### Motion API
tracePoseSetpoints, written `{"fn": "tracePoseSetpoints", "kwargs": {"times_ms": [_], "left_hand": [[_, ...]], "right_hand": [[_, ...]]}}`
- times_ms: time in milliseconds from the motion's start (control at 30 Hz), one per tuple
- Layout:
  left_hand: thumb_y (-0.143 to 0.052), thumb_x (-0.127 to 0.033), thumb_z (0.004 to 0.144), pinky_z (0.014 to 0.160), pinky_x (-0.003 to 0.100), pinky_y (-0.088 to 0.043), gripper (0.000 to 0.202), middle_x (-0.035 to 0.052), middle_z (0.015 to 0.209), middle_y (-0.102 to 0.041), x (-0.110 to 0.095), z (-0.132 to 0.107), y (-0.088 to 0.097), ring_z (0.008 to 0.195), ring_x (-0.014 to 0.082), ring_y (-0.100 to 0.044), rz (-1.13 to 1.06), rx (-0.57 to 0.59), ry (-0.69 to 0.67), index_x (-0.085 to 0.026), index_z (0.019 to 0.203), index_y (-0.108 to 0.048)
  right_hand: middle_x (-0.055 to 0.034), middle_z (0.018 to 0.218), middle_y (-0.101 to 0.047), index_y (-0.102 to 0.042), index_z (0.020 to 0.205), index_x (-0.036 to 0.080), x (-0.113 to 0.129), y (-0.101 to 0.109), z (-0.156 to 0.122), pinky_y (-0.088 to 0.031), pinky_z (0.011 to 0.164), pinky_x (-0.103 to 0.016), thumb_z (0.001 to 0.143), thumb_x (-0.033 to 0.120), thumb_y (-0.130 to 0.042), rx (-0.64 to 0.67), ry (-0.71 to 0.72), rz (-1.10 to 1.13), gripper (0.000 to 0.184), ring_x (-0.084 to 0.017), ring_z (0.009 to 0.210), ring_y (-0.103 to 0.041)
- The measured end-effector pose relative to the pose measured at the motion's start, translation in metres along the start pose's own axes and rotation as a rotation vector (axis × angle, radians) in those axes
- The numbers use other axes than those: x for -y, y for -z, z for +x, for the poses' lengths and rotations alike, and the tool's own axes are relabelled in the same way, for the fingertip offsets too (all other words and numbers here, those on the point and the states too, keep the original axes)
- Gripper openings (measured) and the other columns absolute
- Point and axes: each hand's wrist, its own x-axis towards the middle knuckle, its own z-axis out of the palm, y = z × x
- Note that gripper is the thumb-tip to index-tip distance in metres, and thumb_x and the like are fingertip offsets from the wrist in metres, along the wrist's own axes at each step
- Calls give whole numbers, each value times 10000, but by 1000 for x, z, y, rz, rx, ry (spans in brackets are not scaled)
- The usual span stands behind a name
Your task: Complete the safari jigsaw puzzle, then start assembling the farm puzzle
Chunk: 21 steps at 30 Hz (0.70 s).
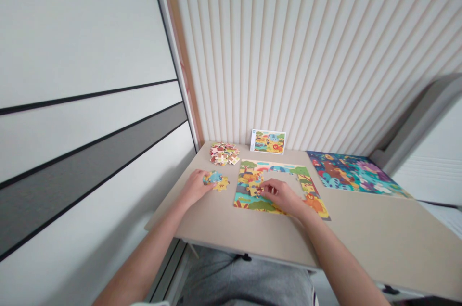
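Note:
A partly assembled jigsaw puzzle (249, 202) with animals and trees lies flat on the table, its frame surrounding a gap that shows the tabletop. My right hand (283, 194) reaches over its middle, fingertips pinched at a yellow and red puzzle piece (257, 190) on the left side of the gap. Left of the puzzle, my left hand (197, 184) curls around a few blue and yellow puzzle pieces (218, 181), thumb against them. Its other fingertips are partly hidden by the pieces.
A heap of loose puzzle pieces (224, 154) sits at the back left. Against the pleated curtain (252, 56) leans a picture card (269, 142) of the same scene. A second, dark-coloured puzzle (357, 174) lies at the right. A white panelled surface (90, 152) borders the table (224, 229) on the left.

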Motion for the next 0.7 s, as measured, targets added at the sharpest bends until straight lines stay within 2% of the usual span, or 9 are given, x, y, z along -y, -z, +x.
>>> {"fn": "tracePoseSetpoints", "kwargs": {"times_ms": [167,300,433,567,700], "left_hand": [[-719,-409,791,944,369,-463,383,129,1091,-675,1,0,0,1053,284,-627,5,1,7,-151,1070,-670],[-712,-465,793,914,370,-466,535,128,1145,-661,-3,0,2,1072,292,-617,36,-3,25,-163,1223,-613],[-695,-482,809,942,388,-455,623,134,1182,-637,-11,0,2,1110,304,-589,83,-37,41,-171,1329,-550],[-678,-505,821,973,393,-455,621,126,1156,-617,-22,-2,1,1115,303,-578,83,-100,4,-175,1332,-551],[-689,-466,820,997,394,-460,582,103,1117,-592,-37,-8,1,1105,288,-576,-9,-153,-30,-183,1312,-565]], "right_hand": [[-30,835,-679,-721,1033,210,11,-9,-4,-468,676,-268,897,460,-639,114,43,46,296,-154,713,-595],[-24,839,-678,-717,1005,212,21,-17,-6,-461,684,-257,891,439,-662,159,98,19,260,-148,720,-595],[-18,830,-671,-715,985,213,23,-21,-5,-451,673,-245,878,410,-684,172,121,-24,226,-144,715,-586],[-15,823,-666,-722,981,219,19,-23,-5,-447,673,-241,876,373,-686,161,120,-58,191,-144,717,-582],[-24,836,-665,-723,1004,221,17,-23,-5,-449,694,-252,895,339,-661,128,108,-78,172,-152,741,-588]]}}
